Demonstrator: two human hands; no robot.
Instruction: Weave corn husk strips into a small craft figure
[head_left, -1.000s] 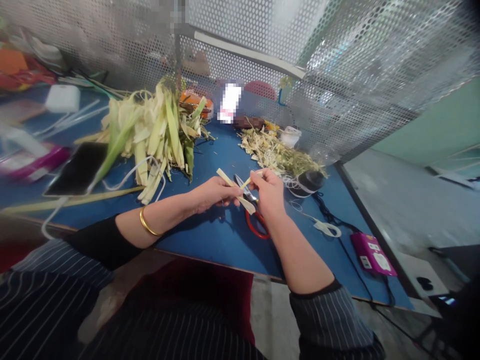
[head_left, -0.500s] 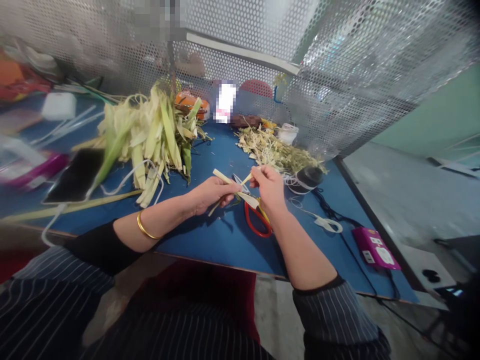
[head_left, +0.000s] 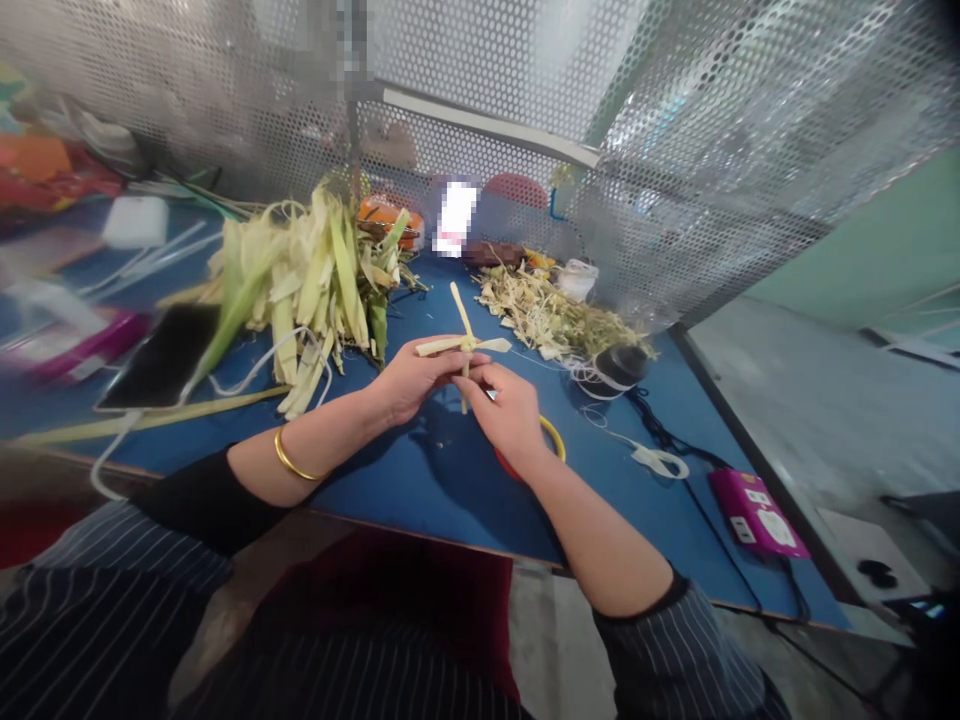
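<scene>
Pale strips of corn husk [head_left: 468, 343] cross at a knot between my two hands, with ends sticking out up, down, left and right. My left hand [head_left: 417, 380] pinches the husk piece from the left, its thumb just below the knot. From the lower right, my right hand [head_left: 504, 402] closes its fingers on the same piece, near the end pointing down. Beneath my right wrist lie scissors with a yellow and a red handle [head_left: 554, 437], mostly covered. A gold bangle [head_left: 291, 456] circles my left forearm.
Long corn husks [head_left: 300, 270] are heaped at left, beside a dark phone [head_left: 161, 355] with a white cable. Dried scraps [head_left: 547, 305] lie at back right, near a black spool [head_left: 619, 368]. A magenta box [head_left: 759, 512] and cords sit right. Perforated metal sheet [head_left: 487, 120] stands behind.
The husk strips have turned, with one end now pointing up from the knot. My right hand has come lower and closer to my left, covering more of the scissors.
</scene>
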